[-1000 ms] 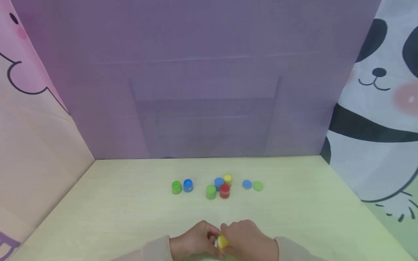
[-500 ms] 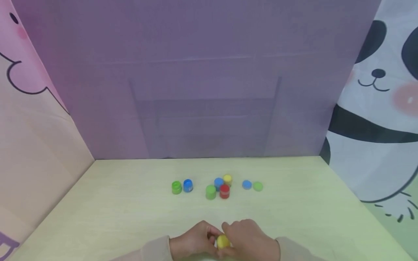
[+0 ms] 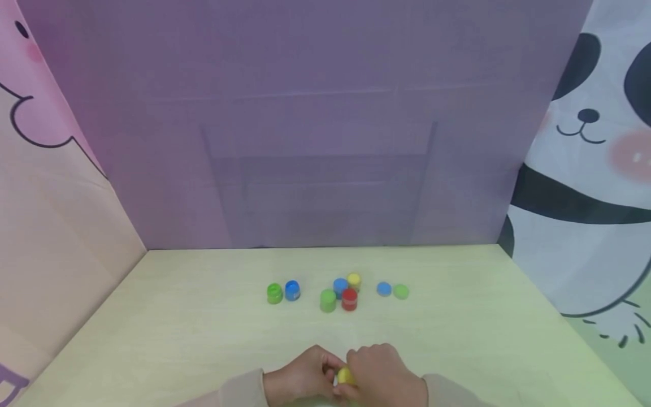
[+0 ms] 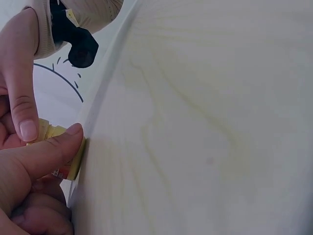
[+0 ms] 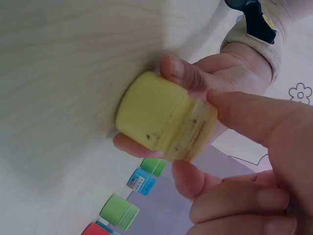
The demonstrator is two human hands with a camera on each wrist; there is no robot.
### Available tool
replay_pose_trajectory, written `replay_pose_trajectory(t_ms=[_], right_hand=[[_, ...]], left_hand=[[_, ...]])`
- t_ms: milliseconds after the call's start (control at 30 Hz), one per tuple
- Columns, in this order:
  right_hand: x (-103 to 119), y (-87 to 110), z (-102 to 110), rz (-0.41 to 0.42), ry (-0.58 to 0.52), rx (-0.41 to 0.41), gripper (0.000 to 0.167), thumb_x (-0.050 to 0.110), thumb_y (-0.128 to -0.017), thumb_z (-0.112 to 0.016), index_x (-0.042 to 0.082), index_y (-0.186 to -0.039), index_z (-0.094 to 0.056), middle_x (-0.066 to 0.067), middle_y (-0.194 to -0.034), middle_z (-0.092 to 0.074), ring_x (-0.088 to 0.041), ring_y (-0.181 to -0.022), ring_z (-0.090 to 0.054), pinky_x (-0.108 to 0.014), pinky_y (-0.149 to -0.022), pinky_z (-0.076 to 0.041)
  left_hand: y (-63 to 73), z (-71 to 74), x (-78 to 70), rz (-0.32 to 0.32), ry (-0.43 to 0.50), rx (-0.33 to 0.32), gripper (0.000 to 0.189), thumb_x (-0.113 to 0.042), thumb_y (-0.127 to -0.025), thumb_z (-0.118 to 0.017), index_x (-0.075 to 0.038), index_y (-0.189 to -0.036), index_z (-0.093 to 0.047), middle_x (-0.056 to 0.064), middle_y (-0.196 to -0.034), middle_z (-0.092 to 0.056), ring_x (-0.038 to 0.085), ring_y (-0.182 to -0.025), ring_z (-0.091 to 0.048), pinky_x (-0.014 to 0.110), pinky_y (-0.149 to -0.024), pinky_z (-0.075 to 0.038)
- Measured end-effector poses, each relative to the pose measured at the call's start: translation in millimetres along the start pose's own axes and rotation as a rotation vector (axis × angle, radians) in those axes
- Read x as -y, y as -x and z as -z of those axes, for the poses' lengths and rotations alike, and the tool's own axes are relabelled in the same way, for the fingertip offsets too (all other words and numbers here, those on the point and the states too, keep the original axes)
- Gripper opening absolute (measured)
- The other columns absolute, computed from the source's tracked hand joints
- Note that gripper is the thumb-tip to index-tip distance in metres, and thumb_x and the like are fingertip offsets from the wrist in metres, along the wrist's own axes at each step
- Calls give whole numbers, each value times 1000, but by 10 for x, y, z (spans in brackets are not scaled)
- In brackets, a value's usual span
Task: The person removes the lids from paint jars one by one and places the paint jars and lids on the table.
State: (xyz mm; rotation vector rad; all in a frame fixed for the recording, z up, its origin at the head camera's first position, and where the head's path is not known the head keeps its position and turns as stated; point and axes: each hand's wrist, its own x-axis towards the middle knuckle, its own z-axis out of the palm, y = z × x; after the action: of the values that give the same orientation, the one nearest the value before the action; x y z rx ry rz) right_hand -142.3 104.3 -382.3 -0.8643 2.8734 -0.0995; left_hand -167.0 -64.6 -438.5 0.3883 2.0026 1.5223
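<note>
A small yellow paint jar [image 3: 345,377] is held between both hands at the near edge of the table. My left hand [image 3: 304,371] grips its body, thumb and a finger on opposite sides, as the right wrist view shows. My right hand [image 3: 382,373] pinches the lid [image 5: 193,129] between thumb and index finger, with its other fingers curled in. Dark smudges mark the lid and the edge beside it. In the left wrist view, the left thumb lies along the jar [image 4: 73,166], covering part of its label.
Ahead stand a cluster of green [image 3: 328,301], blue [image 3: 340,288], yellow [image 3: 354,281] and red jars [image 3: 349,299]. Uncapped green [image 3: 274,293] and blue jars [image 3: 292,290] are left of it. Blue [image 3: 383,289] and green lids [image 3: 401,291] lie right. A purple backdrop [image 3: 325,141] rises behind the table [image 3: 203,328].
My right hand turns at the yellow jar: it drew back to show more yellow, then moved slightly left over it again. The left hand stays almost still.
</note>
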Motion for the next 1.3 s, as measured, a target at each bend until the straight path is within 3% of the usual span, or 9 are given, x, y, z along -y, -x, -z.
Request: replay_pose_trajectory(t_ms=[400,633,767,967,1100,1300], right_hand=[[-44,-8,16,42,-17,15,36,48,-80,-69,17,-72,-54,10,-56,-40,-6,-48,-36,-21,-47,-33],[-102,2,44,173,17,16,24,32,-82,-70,18,-80,-51,11,-55,-38,-6,-46,-33,-19,-46,-31],[-117,-5,64,198,42,48,18,30,-84,-69,22,-85,-53,11,-53,-37,-7,-45,-30,-19,-46,-30],[-106,4,93,168,3,73,15,29,-84,-69,23,-86,-55,11,-54,-40,-7,-46,-32,-19,-47,-32],[-99,29,82,123,-62,28,30,44,-82,-68,18,-82,-52,11,-55,-39,-6,-46,-34,-20,-46,-32],[-67,41,18,39,-55,-44,50,62,-79,-60,14,-75,-51,7,-53,-37,-8,-46,-35,-23,-45,-31]], left_hand=[[-7,-4,18,-13,-13,-11,30,5,-70,-76,-15,-92,-75,-4,-54,-49,7,-50,-38,19,-49,-27],[-4,14,13,-21,-9,10,27,2,-69,-78,-14,-90,-75,-4,-52,-47,8,-50,-36,20,-52,-28],[-3,21,8,1,-29,12,24,1,-69,-78,-14,-88,-74,-4,-51,-45,10,-50,-36,21,-53,-28],[-5,21,12,9,-38,6,24,0,-70,-78,-15,-88,-74,-3,-51,-44,10,-51,-35,22,-54,-28],[-8,1,16,-2,-25,-12,26,2,-69,-78,-14,-90,-75,-3,-53,-47,10,-52,-37,21,-52,-28],[-16,-19,15,-24,-45,-40,26,4,-71,-76,-14,-89,-76,-3,-54,-49,7,-50,-37,18,-46,-25]])
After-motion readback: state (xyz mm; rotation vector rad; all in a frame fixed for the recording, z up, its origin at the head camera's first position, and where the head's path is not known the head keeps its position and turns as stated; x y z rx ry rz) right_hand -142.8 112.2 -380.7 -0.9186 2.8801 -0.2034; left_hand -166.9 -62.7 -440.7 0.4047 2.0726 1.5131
